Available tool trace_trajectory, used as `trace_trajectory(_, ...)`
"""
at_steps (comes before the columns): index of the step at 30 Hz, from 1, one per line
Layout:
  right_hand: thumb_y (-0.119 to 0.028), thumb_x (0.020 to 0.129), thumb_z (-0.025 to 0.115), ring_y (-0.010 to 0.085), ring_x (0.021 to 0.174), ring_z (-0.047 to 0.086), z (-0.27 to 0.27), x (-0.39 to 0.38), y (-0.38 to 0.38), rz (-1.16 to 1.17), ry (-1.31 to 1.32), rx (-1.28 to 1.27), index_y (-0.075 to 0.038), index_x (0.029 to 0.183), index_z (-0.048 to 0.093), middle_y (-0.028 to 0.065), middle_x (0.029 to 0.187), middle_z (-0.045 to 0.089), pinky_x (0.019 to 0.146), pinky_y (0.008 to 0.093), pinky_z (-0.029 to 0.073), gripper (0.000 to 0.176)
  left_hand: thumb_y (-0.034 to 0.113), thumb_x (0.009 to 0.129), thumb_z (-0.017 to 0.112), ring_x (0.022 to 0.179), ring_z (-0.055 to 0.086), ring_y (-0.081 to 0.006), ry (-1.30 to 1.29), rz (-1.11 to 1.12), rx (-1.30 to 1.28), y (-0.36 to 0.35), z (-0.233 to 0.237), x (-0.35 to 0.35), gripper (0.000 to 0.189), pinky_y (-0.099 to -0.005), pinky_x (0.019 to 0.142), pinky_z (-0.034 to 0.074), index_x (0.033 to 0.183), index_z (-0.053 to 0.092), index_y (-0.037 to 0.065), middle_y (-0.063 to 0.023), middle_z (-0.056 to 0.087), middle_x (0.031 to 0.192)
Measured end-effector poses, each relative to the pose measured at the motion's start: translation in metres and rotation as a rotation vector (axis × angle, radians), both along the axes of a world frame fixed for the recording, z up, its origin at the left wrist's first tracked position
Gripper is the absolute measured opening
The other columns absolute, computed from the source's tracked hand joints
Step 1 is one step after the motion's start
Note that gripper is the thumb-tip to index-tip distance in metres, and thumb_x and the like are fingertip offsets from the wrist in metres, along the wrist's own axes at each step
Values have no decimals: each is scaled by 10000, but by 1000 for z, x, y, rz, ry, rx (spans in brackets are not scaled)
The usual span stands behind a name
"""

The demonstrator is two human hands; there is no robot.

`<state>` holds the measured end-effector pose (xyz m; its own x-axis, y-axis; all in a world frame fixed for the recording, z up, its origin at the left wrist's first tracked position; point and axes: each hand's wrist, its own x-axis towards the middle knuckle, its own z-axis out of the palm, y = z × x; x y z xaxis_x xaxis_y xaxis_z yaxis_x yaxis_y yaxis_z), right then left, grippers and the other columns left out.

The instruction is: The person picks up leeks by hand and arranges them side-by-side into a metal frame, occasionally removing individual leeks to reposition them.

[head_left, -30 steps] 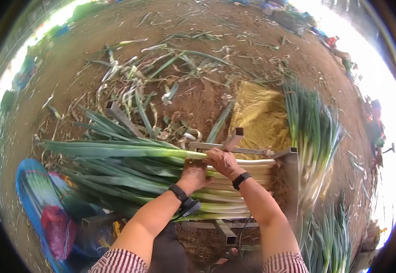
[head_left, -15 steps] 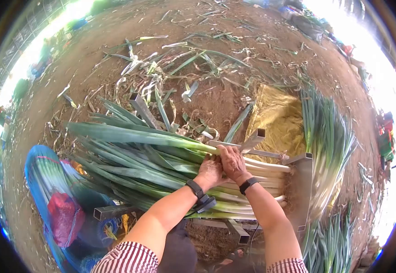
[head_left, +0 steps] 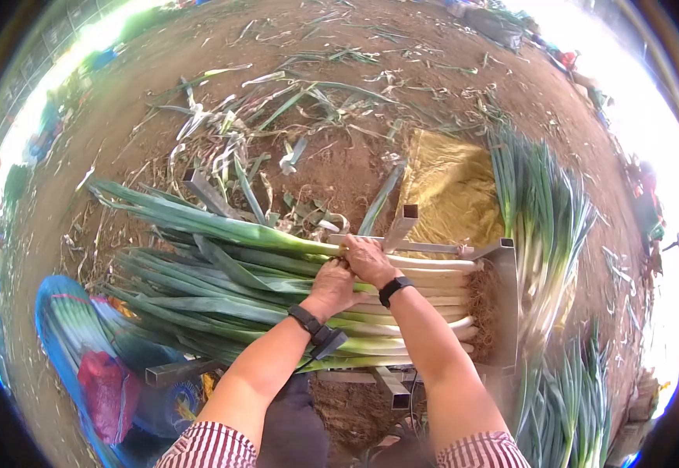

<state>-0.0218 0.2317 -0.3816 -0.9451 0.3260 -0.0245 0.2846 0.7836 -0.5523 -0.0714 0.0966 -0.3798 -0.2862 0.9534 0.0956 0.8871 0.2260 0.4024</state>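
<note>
A thick row of leeks (head_left: 222,300) lies crosswise in a metal frame (head_left: 509,304), green leaves to the left. Their white shanks and brown roots (head_left: 481,304) point right, towards the frame's upright end plate. At the far edge of the row, my right hand (head_left: 369,260) is closed round a leek's pale shank. My left hand (head_left: 333,287) is right beside it, fingers curled on the leeks and touching the right hand. What lies under the fingertips is partly hidden.
More leeks (head_left: 546,203) lie beyond the end plate, partly on a yellow sack (head_left: 449,195). Further leeks (head_left: 569,413) are at lower right. Square metal posts (head_left: 402,226) stick up around the row. A blue bag (head_left: 63,312) with a red bundle (head_left: 108,394) sits at left. Leaf scraps litter the soil.
The view has shifted, so the frame and leeks appear further left. Both hands stay together at the far edge of the row, with little change in grip.
</note>
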Motion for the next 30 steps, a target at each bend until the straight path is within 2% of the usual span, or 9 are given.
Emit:
trace_trajectory(2, -199, 889, 510, 358, 1083, 543, -1, -1, 1, -14, -8, -25, -114, 1067, 576, 153, 1073, 633, 934, 457, 387, 208, 387, 640, 810, 1108, 547, -320, -37, 27, 31, -1, -1, -1, 588, -405, 984, 417, 1062, 641, 15, -165, 611, 1137)
trace_trajectory(10, -230, 900, 498, 352, 1062, 573, -22, -7, 6, 36, 41, 10, -127, 1027, 623, 133, 1061, 646, 905, 455, 427, 205, 338, 617, 827, 937, 624, -308, -92, 67, 139, 0, -6, -5, 493, -387, 870, 493, 958, 658, 25, -143, 668, 948)
trace_trajectory(16, -216, 855, 523, 347, 1055, 623, -14, -12, 5, 12, -162, -50, -105, 975, 695, 173, 1081, 672, 881, 476, 475, 237, 299, 608, 840, 887, 632, -310, -151, 47, 200, 2, -6, -7, 427, -400, 819, 507, 886, 656, 33, -142, 667, 898)
trace_trajectory(17, -246, 881, 501, 363, 974, 629, -30, -15, 6, 24, -84, 8, -137, 992, 623, 169, 956, 671, 794, 505, 475, 198, 303, 601, 845, 880, 634, -307, -162, 45, 223, 2, -7, -7, 429, -401, 811, 509, 869, 654, 28, -141, 667, 888)
trace_trajectory(22, -271, 856, 548, 314, 938, 645, -38, -4, -3, 4, 26, 143, -173, 1035, 635, 105, 946, 684, 796, 457, 481, 222, 213, 674, 792, 866, 635, -335, -257, 160, 137, -5, 9, -6, 308, -425, 797, 509, 914, 669, 63, -162, 656, 896)
trace_trajectory(25, -281, 866, 563, 260, 989, 627, -36, 3, -7, -3, 137, 178, -194, 1104, 619, 70, 981, 679, 861, 395, 455, 259, 137, 763, 694, 953, 617, -336, -68, 274, 124, -6, 19, -13, 272, -423, 858, 486, 1011, 645, 38, -166, 648, 999)
trace_trajectory(27, -264, 871, 564, 267, 1010, 615, -33, 3, -4, 6, 98, 156, -183, 1125, 613, 83, 1016, 670, 883, 398, 447, 271, 97, 825, 580, 1068, 577, -333, 223, 313, 69, 6, 25, -32, 335, -427, 951, 434, 1146, 581, 4, -169, 623, 1113)
trace_trajectory(28, -255, 874, 565, 270, 1020, 610, -34, 2, -5, 18, 78, 141, -177, 1136, 609, 90, 1033, 665, 894, 399, 443, 277, 127, 860, 528, 1101, 544, -323, 413, 253, 250, 11, -5, -47, 328, -464, 978, 387, 1157, 538, -10, -158, 612, 1112)
trace_trajectory(30, -211, 876, 549, 292, 1017, 601, -48, 1, -5, 38, 277, 129, -129, 1047, 610, 106, 1045, 644, 878, 426, 449, 200, 179, 881, 521, 1017, 558, -293, 296, 130, 15, 7, -25, -60, 239, -461, 904, 394, 1077, 581, 55, -121, 616, 1011)
